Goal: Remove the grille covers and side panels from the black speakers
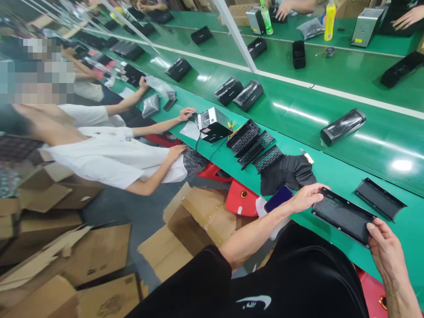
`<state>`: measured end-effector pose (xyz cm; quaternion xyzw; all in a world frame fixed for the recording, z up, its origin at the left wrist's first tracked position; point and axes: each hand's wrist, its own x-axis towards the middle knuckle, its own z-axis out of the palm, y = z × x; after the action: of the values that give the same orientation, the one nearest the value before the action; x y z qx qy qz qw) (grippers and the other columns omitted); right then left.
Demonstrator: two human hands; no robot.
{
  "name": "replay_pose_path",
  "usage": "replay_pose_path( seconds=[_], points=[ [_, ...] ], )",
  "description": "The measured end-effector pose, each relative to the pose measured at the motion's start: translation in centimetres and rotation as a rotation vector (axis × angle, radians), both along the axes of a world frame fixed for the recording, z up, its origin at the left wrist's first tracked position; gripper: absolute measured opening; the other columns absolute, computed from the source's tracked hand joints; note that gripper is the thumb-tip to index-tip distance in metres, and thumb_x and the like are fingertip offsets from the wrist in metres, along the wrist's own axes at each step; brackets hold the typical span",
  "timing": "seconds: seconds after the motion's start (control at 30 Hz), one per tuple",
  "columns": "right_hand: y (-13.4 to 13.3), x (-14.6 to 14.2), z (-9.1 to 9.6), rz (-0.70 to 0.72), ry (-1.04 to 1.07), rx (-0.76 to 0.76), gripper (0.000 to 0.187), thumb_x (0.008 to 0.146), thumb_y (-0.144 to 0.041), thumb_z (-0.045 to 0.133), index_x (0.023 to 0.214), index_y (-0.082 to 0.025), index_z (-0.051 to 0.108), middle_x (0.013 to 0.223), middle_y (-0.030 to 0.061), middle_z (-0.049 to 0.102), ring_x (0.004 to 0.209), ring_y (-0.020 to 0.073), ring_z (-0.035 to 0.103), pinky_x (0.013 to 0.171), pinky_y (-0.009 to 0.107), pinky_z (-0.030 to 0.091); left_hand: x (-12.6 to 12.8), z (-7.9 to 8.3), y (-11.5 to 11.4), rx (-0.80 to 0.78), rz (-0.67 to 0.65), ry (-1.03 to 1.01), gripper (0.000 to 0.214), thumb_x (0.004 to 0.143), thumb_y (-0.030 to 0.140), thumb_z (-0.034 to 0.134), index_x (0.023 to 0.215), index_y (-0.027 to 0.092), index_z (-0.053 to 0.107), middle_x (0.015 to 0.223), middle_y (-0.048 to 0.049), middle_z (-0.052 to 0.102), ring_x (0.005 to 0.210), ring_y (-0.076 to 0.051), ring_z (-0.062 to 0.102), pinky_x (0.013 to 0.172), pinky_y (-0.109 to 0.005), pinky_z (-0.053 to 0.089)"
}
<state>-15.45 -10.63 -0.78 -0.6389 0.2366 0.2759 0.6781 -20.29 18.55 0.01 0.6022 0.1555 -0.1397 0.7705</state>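
I hold a flat black rectangular panel (342, 215) over the near edge of the green conveyor table (331, 172). My left hand (306, 197) grips its left end, fingers curled over the top edge. My right hand (384, 240) pinches its right corner. A second black panel (379, 198) lies on the table just beyond. A dark phone (278, 198) rests by my left wrist, next to a black cloth (288, 173).
Black grille parts (253, 143) and a metal box with wires (213, 123) lie further left, where a co-worker in white (109, 154) sits. Black housings (342, 126) ride the belt. Cardboard boxes (198, 221) and red stools (241, 196) crowd the floor.
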Motion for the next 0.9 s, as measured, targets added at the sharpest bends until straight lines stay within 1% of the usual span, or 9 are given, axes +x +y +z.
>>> replay_pose_path(
  seconds=[0.1,0.2,0.37,0.47,0.57,0.63,0.7,0.8,0.9],
  points=[
    [0.0,-0.2,0.1,-0.024,-0.028,0.019,0.055,0.059,-0.043,0.100,0.099,-0.023,0.067,0.075,-0.0053,0.054,0.062,0.0095,0.048,0.055,0.018,0.043,0.1,0.0,-0.2,0.027,-0.012,0.001,0.050,0.090,0.037,0.068,0.132,0.011,0.065,0.069,0.0062,0.042,0.063,-0.009,0.032,0.060,-0.023,0.026],
    [0.0,-0.2,0.1,-0.031,-0.018,0.022,0.056,0.058,-0.043,0.100,0.099,-0.023,0.067,0.076,-0.0055,0.053,0.061,0.0089,0.045,0.053,0.017,0.040,0.1,0.0,-0.3,0.042,-0.019,-0.015,0.051,0.092,0.040,0.066,0.134,0.010,0.064,0.068,0.0070,0.039,0.062,-0.009,0.031,0.060,-0.023,0.026],
    [-0.1,-0.3,0.1,-0.033,-0.028,0.005,0.057,0.059,-0.044,0.099,0.101,-0.023,0.067,0.077,-0.0048,0.054,0.063,0.0105,0.048,0.054,0.019,0.042,0.4,0.0,-0.2,0.100,-0.058,-0.023,0.055,0.093,0.044,0.064,0.136,0.010,0.063,0.066,0.0083,0.035,0.060,-0.008,0.028,0.059,-0.023,0.023],
    [0.1,-0.5,0.2,-0.045,-0.026,0.008,0.058,0.058,-0.045,0.100,0.100,-0.023,0.066,0.077,-0.0047,0.055,0.063,0.0104,0.048,0.055,0.019,0.043,0.5,-0.1,-0.1,0.113,-0.079,-0.009,0.058,0.092,0.047,0.065,0.138,0.011,0.063,0.066,0.0084,0.035,0.059,-0.008,0.027,0.058,-0.024,0.021],
    [0.5,-0.7,0.5,-0.062,-0.026,0.006,0.060,0.057,-0.045,0.100,0.101,-0.023,0.066,0.076,-0.0046,0.055,0.061,0.0108,0.048,0.053,0.020,0.042,0.7,-0.3,-0.1,0.082,-0.066,0.002,0.061,0.088,0.049,0.070,0.136,0.012,0.064,0.069,0.0071,0.041,0.061,-0.009,0.032,0.060,-0.023,0.026],
    [1.0,-0.6,0.7,-0.069,-0.033,0.012,0.061,0.056,-0.047,0.099,0.100,-0.023,0.065,0.075,-0.0049,0.055,0.060,0.0107,0.048,0.053,0.021,0.041,0.9,-0.5,0.0,0.048,-0.036,0.002,0.062,0.084,0.049,0.075,0.133,0.012,0.066,0.075,0.0039,0.052,0.066,-0.009,0.040,0.065,-0.023,0.033],
    [1.6,-0.6,1.0,-0.083,-0.040,0.030,0.062,0.054,-0.049,0.098,0.098,-0.023,0.063,0.074,-0.0054,0.055,0.059,0.0100,0.047,0.053,0.021,0.040,1.2,-0.7,0.3,0.001,-0.021,0.003,0.063,0.081,0.048,0.078,0.131,0.012,0.067,0.087,-0.0014,0.063,0.074,-0.011,0.051,0.073,-0.024,0.040],
    [2.6,-1.1,1.4,-0.119,-0.049,0.055,0.061,0.055,-0.050,0.096,0.097,-0.023,0.062,0.077,-0.0036,0.060,0.062,0.0114,0.051,0.057,0.022,0.041,1.5,-0.5,0.8,-0.054,-0.062,0.041,0.065,0.078,0.050,0.081,0.130,0.012,0.067,0.099,-0.0067,0.070,0.084,-0.015,0.060,0.081,-0.026,0.047],
    [3.6,-2.1,1.4,-0.172,-0.057,0.088,0.058,0.056,-0.048,0.093,0.099,-0.023,0.065,0.085,0.0015,0.066,0.073,0.0167,0.058,0.061,0.025,0.043,1.8,-0.1,1.5,-0.018,-0.115,0.108,0.067,0.077,0.052,0.083,0.130,0.013,0.067,0.103,-0.0079,0.072,0.090,-0.018,0.065,0.084,-0.027,0.051]
  ],
)
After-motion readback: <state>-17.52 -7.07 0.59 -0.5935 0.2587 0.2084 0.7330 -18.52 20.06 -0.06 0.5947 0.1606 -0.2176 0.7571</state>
